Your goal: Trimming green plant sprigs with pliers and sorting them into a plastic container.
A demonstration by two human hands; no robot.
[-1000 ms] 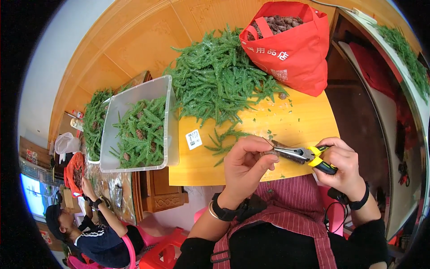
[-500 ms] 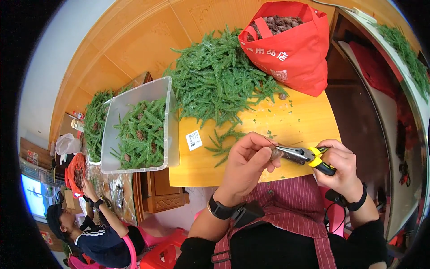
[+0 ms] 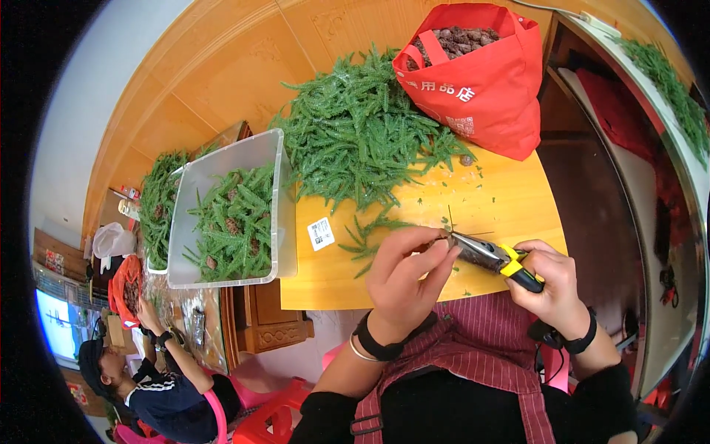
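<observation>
The right hand (image 3: 551,285) is closed around the yellow and black handle of a tool (image 3: 492,257), which looks like small pliers or a cutter; its metal nose points to the left. The left hand (image 3: 403,277) pinches something small at the tip of the tool with thumb and fingers, near the front edge of the worktop (image 3: 503,203). What is pinched is mostly hidden by the fingers; it seems to be a thin green sprig or its stem, but I cannot tell exactly. Both hands hover just above the front edge, at the middle and right part of it.

The step in hand, as I judge it, is the trimming or nipping of one small piece at the tool tip. The next move probably needs a steady pinch from the left hand and a careful squeeze from the right, so that the piece does not slip away.

A big pile of green sprigs (image 3: 355,140) lies on the far left part of the worktop, and a few loose sprigs lie between the pile and the hands. A red bag (image 3: 488,89) of brown cones stands at the far right corner. A clear bin (image 3: 285,222) with sprigs and cones rests beside the left edge. Another person (image 3: 159,388) sits lower left, well apart.
</observation>
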